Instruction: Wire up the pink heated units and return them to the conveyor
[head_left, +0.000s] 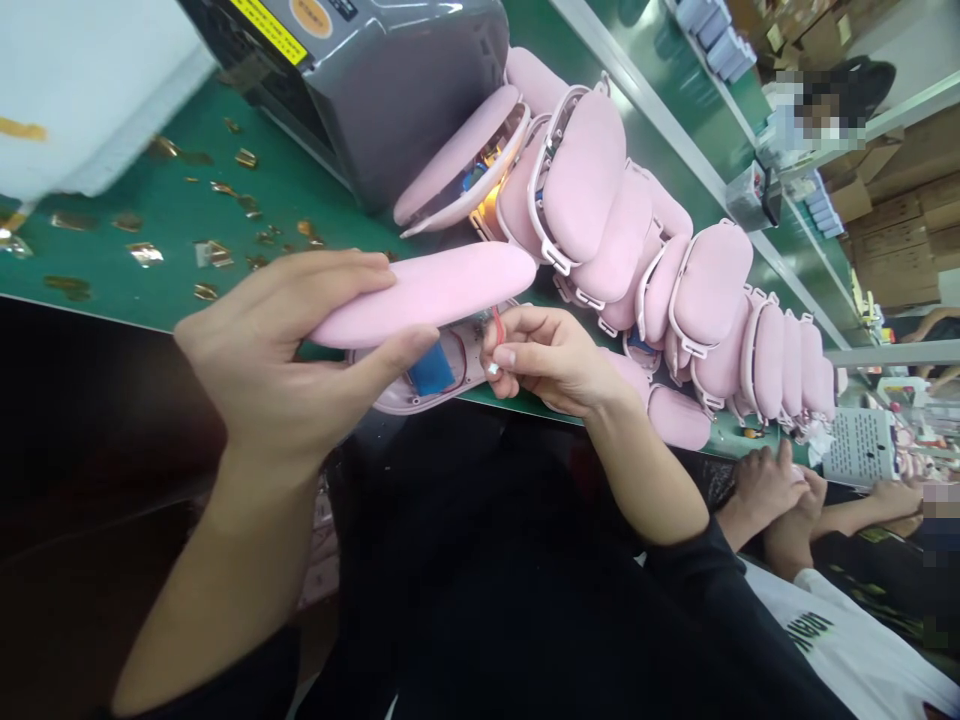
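My left hand (pixel 300 340) is closed around a smooth pink oval shell (pixel 435 290), fingers over its top and thumb along the near side. Below it lies an open pink half-shell (pixel 405 400) with a blue rectangular part (pixel 433 370) inside. My right hand (pixel 551 355) pinches a red wire (pixel 498 325) between thumb and fingers, close to the right end of the held shell. A small white connector (pixel 493 369) shows at those fingertips. Where the wire leads inside the shells is hidden.
A dark grey machine (pixel 405 90) stands behind my hands. Scraps of gold tape (pixel 217 253) litter the green table (pixel 180 200). Several pink shells (pixel 585 180) are piled toward the right. A co-worker's hands (pixel 780 500) are farther right; a white block (pixel 97 90) is at upper left.
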